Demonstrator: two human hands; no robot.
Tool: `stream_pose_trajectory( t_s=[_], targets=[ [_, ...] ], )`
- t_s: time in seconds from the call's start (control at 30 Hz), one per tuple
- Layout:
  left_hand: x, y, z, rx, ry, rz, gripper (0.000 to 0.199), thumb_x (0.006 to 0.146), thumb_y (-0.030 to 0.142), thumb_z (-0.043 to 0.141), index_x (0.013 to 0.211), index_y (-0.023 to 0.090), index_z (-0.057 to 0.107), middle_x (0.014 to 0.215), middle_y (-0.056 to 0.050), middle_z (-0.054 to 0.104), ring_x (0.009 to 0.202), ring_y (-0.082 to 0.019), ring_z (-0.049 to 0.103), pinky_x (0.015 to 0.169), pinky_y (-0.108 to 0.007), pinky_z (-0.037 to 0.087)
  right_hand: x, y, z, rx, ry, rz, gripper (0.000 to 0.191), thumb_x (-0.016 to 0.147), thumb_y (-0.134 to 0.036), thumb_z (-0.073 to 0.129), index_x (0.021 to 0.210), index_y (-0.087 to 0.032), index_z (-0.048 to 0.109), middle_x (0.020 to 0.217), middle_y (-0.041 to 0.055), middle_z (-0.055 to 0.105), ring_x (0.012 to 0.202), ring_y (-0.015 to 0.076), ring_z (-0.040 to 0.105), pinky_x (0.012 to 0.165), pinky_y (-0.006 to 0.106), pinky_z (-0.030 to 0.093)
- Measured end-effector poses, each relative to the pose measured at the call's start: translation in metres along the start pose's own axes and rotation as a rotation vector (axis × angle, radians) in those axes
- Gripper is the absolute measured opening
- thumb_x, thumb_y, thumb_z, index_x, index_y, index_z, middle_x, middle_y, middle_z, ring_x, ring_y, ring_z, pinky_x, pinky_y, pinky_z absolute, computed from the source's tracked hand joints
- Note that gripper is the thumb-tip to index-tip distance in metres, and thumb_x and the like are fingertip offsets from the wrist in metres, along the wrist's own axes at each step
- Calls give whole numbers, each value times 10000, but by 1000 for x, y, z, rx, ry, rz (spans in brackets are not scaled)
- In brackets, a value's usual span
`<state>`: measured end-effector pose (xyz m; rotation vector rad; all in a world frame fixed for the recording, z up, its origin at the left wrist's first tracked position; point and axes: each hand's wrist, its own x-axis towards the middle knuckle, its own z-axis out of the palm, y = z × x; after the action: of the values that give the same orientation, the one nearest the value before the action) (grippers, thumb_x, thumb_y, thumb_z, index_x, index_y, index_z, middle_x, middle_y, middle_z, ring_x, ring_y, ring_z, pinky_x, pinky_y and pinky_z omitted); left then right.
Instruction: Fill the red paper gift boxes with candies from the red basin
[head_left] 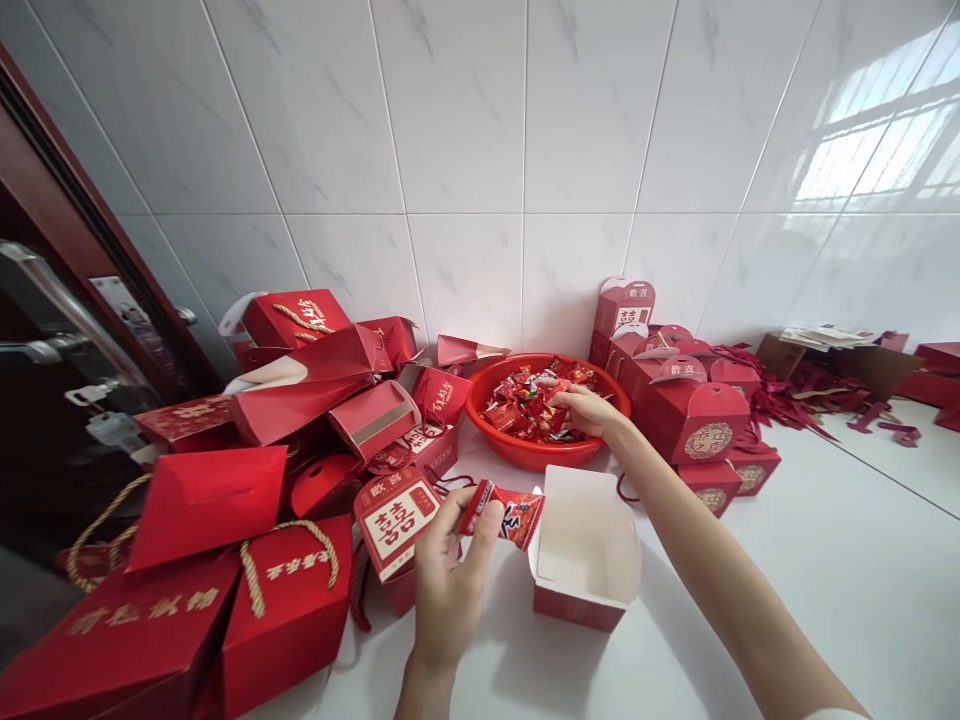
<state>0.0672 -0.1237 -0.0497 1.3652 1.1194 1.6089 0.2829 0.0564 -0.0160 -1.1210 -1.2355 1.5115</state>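
In my left hand [450, 575] is a red wrapped candy [506, 515], pinched between thumb and fingers, dark lettering on its wrapper. It hangs just left of an open gift box [581, 555], white inside and dark red outside, whose inside looks bare. My right hand [585, 408] reaches into a red plastic basin [517, 458] filled with wrapped candies [517, 400]. Its fingers are closed on a reddish wrapped candy at the top of the heap; the fingertips partly hide it.
Red gift boxes [292, 600], some with rope handles, pile up on the left. Closed candy boxes [697, 425] are stacked right of the basin. Beyond them lie dark red ribbons [772, 400] and a cardboard box [847, 362]. A tiled wall [465, 150] stands behind; a door handle [67, 300] juts in at left.
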Motion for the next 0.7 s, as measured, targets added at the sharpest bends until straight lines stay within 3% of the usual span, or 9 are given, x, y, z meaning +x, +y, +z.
stream_pose_trajectory(
  t_s=[0.13, 0.27, 0.47, 0.7],
  targets=[
    [-1, 3, 1, 0, 9, -1, 303, 874, 482, 672, 906, 181, 667, 802, -24, 672, 752, -164, 617, 710, -232, 510, -3, -2, -1, 27, -35, 9, 501, 729, -102, 615, 1210, -236, 642, 544, -96, 495, 457, 83, 492, 475, 200, 476],
    [-3, 9, 5, -18, 40, -48, 320, 855, 496, 684, 891, 179, 665, 794, -26, 672, 744, -173, 614, 708, -246, 499, -2, -2, -3, 37, -43, 32, 348, 714, -149, 713, 1057, -192, 677, 546, -79, 540, 468, 90, 532, 487, 217, 489],
    [-4, 14, 8, -15, 69, -48, 317, 849, 497, 684, 870, 181, 663, 767, -23, 659, 726, -170, 597, 710, -252, 494, -4, -2, 2, 88, 6, -51, 316, 615, -79, 791, 861, -181, 621, 683, -13, 680, 661, 141, 695, 547, 200, 527],
    [-2, 10, 8, -18, 27, -33, 316, 880, 498, 656, 844, 185, 643, 741, -5, 647, 698, -148, 584, 674, -229, 494, -38, -13, 3, 118, -1, -139, 353, 684, -125, 766, 1004, -183, 629, 832, 42, 749, 805, 187, 745, 644, 238, 577]
  ],
)
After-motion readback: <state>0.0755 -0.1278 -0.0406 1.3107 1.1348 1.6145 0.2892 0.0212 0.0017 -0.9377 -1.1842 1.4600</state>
